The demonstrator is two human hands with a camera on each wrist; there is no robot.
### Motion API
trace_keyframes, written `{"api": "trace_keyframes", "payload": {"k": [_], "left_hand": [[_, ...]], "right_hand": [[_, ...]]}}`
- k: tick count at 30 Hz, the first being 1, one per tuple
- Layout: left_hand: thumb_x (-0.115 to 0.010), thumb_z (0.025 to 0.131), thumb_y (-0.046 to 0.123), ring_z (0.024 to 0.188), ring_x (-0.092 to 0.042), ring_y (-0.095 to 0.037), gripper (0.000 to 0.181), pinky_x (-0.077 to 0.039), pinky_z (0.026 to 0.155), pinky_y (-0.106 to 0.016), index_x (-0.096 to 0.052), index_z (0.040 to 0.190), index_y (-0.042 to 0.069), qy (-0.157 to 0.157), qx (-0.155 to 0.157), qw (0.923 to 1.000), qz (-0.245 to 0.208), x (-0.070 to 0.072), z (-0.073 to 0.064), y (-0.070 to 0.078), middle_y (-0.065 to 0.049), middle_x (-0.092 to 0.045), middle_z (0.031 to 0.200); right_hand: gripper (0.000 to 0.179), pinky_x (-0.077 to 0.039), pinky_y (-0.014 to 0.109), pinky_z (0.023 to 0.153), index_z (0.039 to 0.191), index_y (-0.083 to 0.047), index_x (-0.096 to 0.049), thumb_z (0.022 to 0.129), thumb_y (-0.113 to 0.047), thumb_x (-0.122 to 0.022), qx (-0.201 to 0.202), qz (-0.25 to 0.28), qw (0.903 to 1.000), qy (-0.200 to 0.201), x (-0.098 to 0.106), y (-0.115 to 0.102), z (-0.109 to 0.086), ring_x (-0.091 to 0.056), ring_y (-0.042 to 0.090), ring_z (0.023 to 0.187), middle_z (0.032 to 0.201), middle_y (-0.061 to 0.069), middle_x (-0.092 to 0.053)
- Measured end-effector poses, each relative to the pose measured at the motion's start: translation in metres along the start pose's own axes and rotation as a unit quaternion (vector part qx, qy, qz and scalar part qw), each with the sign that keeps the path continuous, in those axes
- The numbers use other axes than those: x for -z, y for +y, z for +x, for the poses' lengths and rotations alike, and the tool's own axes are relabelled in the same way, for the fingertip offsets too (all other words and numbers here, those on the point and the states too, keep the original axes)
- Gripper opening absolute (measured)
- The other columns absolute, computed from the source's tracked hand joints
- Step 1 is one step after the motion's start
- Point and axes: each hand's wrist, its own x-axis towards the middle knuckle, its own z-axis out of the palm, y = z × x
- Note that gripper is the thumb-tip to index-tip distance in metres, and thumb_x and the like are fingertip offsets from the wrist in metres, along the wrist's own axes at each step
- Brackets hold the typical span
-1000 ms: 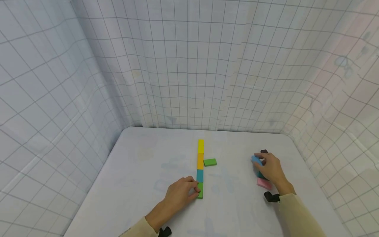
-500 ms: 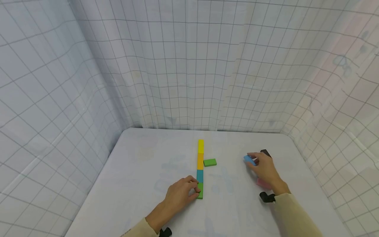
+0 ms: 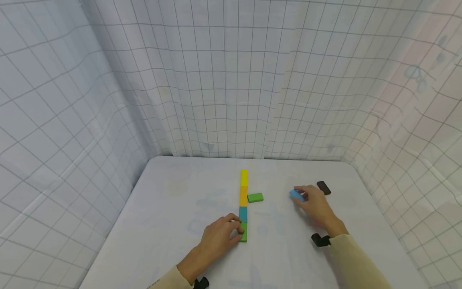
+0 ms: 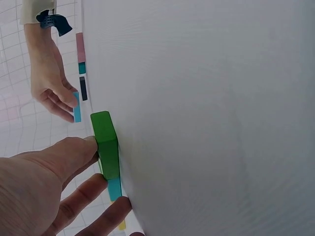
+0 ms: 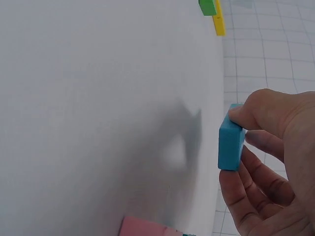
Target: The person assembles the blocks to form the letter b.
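Observation:
A straight row of flat rectangular blocks lies on the table: yellow (image 3: 244, 178), orange (image 3: 244, 196), blue (image 3: 243, 214) and green (image 3: 244, 237) at the near end. My left hand (image 3: 219, 235) holds that near green block, its thumb against one side in the left wrist view. Just right of the orange block lies a second green block (image 3: 255, 197), turned crosswise. My right hand (image 3: 315, 204) pinches a light blue block (image 5: 230, 147) between thumb and fingers. This block is up off the table, with the hand's shadow falling below it in the right wrist view.
Beyond my right hand lies a black block (image 3: 323, 187). A pink block (image 5: 142, 227) and a teal block (image 4: 82, 68) sit under the right hand, mostly hidden in the head view. White gridded curtains (image 3: 223, 80) enclose the white table (image 3: 173, 188) at the back and sides.
My right hand has lifted the light blue block from among the loose blocks and moved left with it, uncovering the black block. The left hand stays at the near green block.

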Motion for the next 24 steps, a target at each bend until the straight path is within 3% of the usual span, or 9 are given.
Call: {"api": "trace_keyframes", "payload": {"k": [11, 24], "left_hand": [[-0.094, 0.101, 0.021, 0.102, -0.077, -0.019, 0.014, -0.059, 0.074, -0.027, -0.091, 0.115, 0.023, 0.005, -0.012, 0.9999, 0.01, -0.001, 0.001, -0.002, 0.004, -0.081, 0.131], [-0.096, 0.098, 0.018, 0.108, -0.076, -0.024, 0.017, -0.061, 0.078, -0.036, -0.091, 0.114, 0.023, 0.015, -0.026, 0.9991, 0.031, 0.002, -0.001, 0.001, 0.004, -0.081, 0.131]], "right_hand": [[0.042, -0.067, 0.052, 0.101, 0.15, -0.006, -0.077, 0.111, -0.02, -0.082, -0.017, 0.025, 0.9992, -0.026, -0.012, -0.009, 0.003, -0.079, 0.035, 0.121, 0.137, 0.017, -0.079], [0.038, -0.069, 0.053, 0.099, 0.141, -0.002, -0.081, 0.103, -0.005, -0.085, 0.037, 0.003, 0.9989, -0.029, -0.029, -0.018, 0.005, -0.08, 0.033, 0.114, 0.129, 0.018, -0.081]]}}
